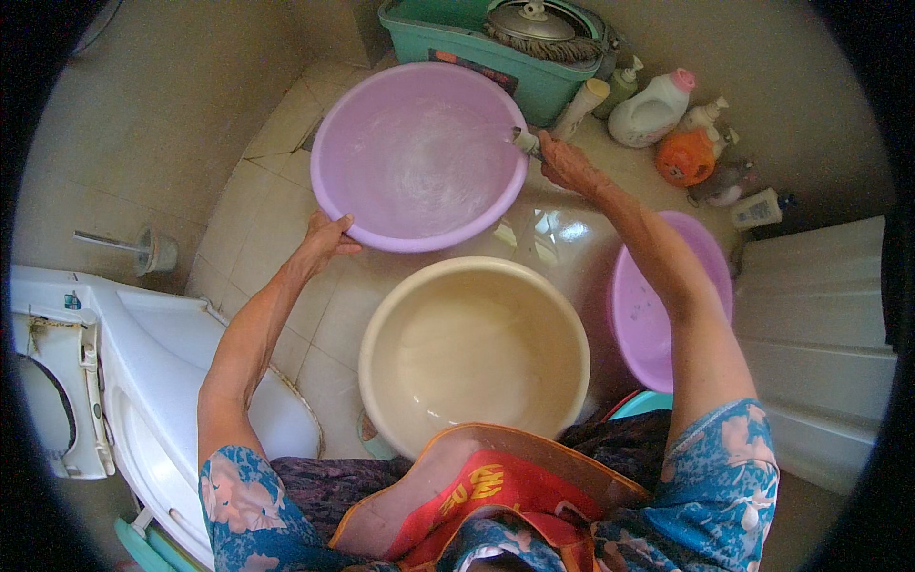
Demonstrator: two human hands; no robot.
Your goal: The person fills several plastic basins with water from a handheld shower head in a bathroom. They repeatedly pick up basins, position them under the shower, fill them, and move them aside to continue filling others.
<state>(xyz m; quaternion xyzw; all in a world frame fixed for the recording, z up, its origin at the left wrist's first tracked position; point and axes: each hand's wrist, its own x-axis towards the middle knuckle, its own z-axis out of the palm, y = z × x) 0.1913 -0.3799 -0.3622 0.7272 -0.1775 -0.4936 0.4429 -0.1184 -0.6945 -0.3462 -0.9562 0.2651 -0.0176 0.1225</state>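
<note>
A large purple basin (419, 246) stands tilted on the tiled floor ahead of me, with clear, rippling water (429, 153) in it. My left hand (329, 238) is closed on its near left rim, thumb up at the edge. At the right rim, my right hand (569, 164) grips a short pale nozzle-like piece (526, 141) whose end points into the basin. How far this piece runs inside my fist is hidden. Between my arms and nearer to me sits a cream basin (381, 286), with a shallow sheen on its bottom.
A smaller purple basin (672, 362) stands under my right forearm. Behind are a green tub (400, 38) with a metal lid (538, 21), a white jug (648, 112) and an orange bottle (684, 157). A white toilet (162, 362) lies left, a ribbed white panel (810, 324) right.
</note>
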